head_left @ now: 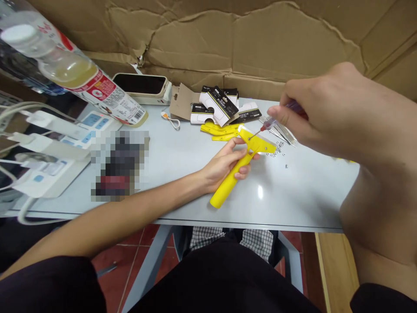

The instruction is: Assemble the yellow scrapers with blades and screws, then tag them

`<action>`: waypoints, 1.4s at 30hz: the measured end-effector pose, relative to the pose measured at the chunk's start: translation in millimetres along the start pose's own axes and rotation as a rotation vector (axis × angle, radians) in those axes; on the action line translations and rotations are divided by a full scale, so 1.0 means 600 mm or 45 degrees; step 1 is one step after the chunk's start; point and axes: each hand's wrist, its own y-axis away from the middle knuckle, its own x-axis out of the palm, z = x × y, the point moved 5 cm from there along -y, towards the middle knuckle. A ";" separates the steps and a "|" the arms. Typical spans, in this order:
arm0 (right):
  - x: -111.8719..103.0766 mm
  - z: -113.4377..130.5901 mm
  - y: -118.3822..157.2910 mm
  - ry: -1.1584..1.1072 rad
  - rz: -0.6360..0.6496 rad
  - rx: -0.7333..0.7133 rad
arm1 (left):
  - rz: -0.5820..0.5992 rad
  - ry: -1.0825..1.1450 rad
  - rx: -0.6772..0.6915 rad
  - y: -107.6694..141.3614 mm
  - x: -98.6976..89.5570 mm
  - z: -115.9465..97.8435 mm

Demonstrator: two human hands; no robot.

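A yellow scraper (230, 180) with a wide head is gripped near its neck by my left hand (233, 161), its handle slanting toward the table's front edge. My right hand (309, 111) is closed around the handle of a screwdriver (269, 123). The thin shaft reaches down to a screw on the scraper's head, and the tip appears to touch it. Another screw sits farther along the head. Small loose screws (278, 149) lie beside the head on the table. Behind it rest several yellow plastic parts (216, 129) and some long metal blades (282, 133), partly hidden by my right hand.
Black-and-white card boxes (221, 106) are piled at the back against the cardboard wall (260, 43). Left of them are a phone (141, 84) and a short cable (171, 121). A drink bottle (107, 93) and power strips (55, 174) with cables crowd the left side of the table (182, 165).
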 end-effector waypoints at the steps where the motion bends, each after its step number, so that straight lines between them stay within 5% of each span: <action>1: -0.001 0.002 0.002 -0.009 -0.006 0.013 | 0.001 -0.001 0.003 0.000 0.000 0.000; 8: -0.001 0.016 0.012 -0.100 -0.003 -0.195 | 0.017 -0.005 0.020 -0.001 -0.001 0.000; 21: -0.002 0.005 0.001 0.046 0.037 0.050 | -0.005 -0.017 0.013 0.002 0.002 -0.002; 31: -0.002 0.016 0.012 -0.086 0.043 -0.104 | 0.005 0.033 0.014 -0.001 -0.001 0.000; 42: 0.000 0.007 0.004 -0.005 0.043 0.042 | 0.018 -0.006 0.029 0.000 -0.001 0.000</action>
